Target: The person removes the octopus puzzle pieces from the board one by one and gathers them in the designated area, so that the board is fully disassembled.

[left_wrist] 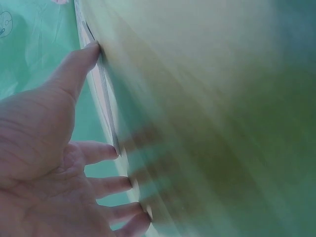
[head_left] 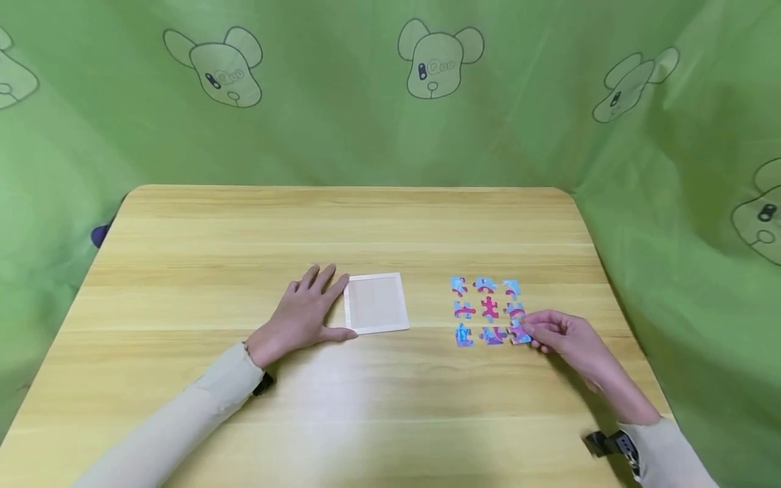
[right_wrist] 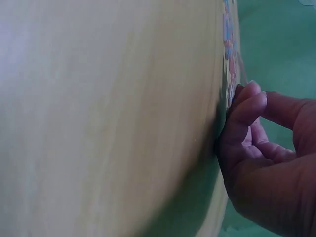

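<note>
A white square puzzle frame (head_left: 376, 303) lies flat near the middle of the wooden table (head_left: 342, 224). My left hand (head_left: 308, 313) rests flat beside it, straight fingers and thumb touching its left edge (left_wrist: 107, 106). To the right, several blue and pink puzzle pieces (head_left: 486, 310) lie in a loose grid. My right hand (head_left: 564, 339) has curled fingers pinching the bottom-right puzzle piece (head_left: 520, 333) at the grid's corner. In the right wrist view the fingertips (right_wrist: 247, 106) press at the table by the pieces (right_wrist: 228, 54).
Green cloth printed with cartoon bears (head_left: 439, 61) hangs behind and around the table. A small purple object (head_left: 99, 235) peeks out past the table's left edge. Both arms wear cream sleeves (head_left: 201, 400).
</note>
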`<action>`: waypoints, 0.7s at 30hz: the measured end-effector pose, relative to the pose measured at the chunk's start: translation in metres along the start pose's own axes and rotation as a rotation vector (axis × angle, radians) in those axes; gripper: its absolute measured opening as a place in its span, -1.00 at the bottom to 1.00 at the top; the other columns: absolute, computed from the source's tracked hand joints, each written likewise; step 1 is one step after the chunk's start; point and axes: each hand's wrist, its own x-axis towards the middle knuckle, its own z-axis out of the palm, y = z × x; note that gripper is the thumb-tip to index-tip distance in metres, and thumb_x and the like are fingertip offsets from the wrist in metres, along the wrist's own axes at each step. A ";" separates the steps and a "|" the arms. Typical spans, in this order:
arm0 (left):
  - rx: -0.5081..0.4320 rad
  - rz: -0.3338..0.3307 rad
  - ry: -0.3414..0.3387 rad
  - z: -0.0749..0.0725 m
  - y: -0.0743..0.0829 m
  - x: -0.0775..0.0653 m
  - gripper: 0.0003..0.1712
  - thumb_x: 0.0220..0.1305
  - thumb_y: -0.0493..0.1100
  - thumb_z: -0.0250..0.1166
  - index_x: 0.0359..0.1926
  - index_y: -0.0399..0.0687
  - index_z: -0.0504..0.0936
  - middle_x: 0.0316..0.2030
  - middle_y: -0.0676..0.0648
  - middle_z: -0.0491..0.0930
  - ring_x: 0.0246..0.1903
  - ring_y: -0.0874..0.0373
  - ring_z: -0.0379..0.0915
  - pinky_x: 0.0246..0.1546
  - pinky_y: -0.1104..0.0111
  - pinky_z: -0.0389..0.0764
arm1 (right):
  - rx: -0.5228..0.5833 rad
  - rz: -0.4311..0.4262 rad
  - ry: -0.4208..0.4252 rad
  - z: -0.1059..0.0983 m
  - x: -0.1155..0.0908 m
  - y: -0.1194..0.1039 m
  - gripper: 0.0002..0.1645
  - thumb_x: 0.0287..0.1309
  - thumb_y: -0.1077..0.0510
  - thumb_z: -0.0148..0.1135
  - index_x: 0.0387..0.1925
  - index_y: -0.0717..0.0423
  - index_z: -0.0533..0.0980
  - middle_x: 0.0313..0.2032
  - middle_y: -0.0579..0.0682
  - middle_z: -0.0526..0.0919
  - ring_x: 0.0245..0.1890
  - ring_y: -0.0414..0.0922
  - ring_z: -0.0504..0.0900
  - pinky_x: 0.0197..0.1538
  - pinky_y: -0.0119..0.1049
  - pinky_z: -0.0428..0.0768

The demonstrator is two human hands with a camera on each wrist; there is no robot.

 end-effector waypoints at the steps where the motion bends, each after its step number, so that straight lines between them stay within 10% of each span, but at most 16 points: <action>1: -0.002 -0.003 0.003 0.000 0.000 0.000 0.27 0.26 0.50 0.47 0.69 -0.19 0.27 0.61 -0.41 0.18 0.56 -0.50 0.08 0.29 -0.31 0.43 | -0.023 0.006 0.002 0.000 0.002 0.000 -0.52 0.60 0.15 0.29 0.25 0.51 0.53 -0.17 0.05 0.76 -0.27 -0.16 0.70 -0.18 -0.34 0.71; 21: -0.106 -0.021 0.016 0.003 -0.006 -0.001 0.39 0.28 0.50 0.44 0.73 -0.30 0.06 0.66 -0.43 0.06 0.62 -0.47 -0.06 0.47 -0.37 0.18 | -0.471 -0.118 0.201 0.004 -0.010 0.002 -0.60 0.59 0.00 0.32 0.14 0.26 0.62 -0.13 0.09 0.72 -0.17 -0.02 0.65 -0.23 -0.36 0.62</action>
